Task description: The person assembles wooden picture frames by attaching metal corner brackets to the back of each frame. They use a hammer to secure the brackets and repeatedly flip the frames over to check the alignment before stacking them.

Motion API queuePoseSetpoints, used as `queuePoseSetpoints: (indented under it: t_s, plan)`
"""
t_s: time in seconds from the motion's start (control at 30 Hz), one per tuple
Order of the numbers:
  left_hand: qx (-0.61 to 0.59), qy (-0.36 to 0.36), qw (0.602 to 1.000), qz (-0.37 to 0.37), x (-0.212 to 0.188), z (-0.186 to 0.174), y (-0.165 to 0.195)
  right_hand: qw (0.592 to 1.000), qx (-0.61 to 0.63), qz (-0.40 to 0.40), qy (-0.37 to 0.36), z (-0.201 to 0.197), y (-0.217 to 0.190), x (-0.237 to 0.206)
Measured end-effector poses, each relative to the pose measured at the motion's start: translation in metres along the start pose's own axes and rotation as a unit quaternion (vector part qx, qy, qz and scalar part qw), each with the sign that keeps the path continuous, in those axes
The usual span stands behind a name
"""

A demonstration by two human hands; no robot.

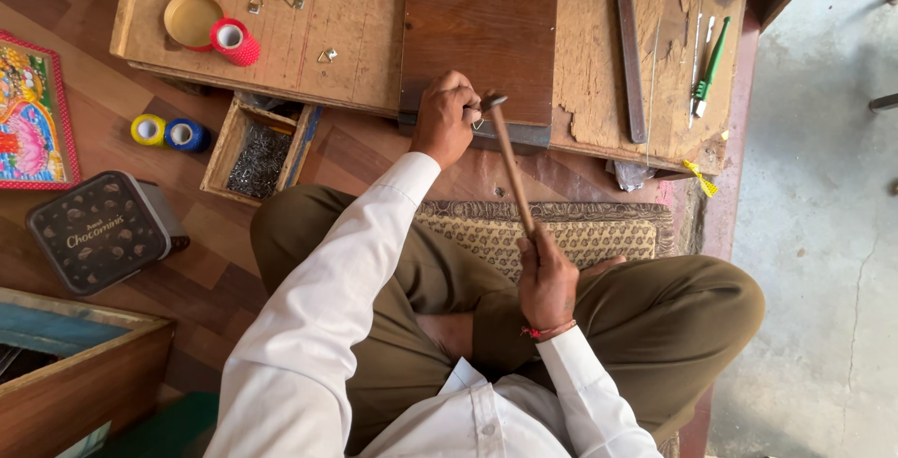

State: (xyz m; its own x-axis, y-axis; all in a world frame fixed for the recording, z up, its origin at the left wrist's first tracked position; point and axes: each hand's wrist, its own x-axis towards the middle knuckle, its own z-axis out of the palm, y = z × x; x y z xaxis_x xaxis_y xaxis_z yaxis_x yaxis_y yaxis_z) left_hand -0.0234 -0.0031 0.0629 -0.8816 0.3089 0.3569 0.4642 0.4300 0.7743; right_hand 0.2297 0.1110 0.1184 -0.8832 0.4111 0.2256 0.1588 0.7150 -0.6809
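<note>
Gripping the wooden handle of a small hammer [510, 163], the right hand [547, 280] is clenching its fingers around the lower end, the metal head lying just beside the left fingers. The left hand [444, 121] is pinching a small metal hanger clip [479, 124] against the near edge of a dark brown board [479, 18] on the wooden surface [346, 18].

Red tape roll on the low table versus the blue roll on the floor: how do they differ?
The red tape roll lies on the wooden table, beside a round yellow lid; the blue roll lies on the floor, touching a yellow roll. The red one looks slightly larger and has a netted surface; the blue looks smooth. Both lie on their sides showing pale cores, away from the left hand and the right hand, which holds the hammer.
</note>
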Motion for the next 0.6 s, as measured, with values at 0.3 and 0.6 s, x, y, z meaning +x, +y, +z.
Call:
queuePoseSetpoints:
  t_s: [0.3,0.6]
  plan:
    - [-0.015,0.010,1.000,0.026,0.001,0.001,-0.001,1.000,-0.001,-0.001,0.012,-0.001,-0.002,0.001]
    - [-0.125,0.023,0.992,-0.021,0.005,-0.004,-0.023,0.990,0.073,-0.076,0.092,-0.013,-0.003,-0.004]
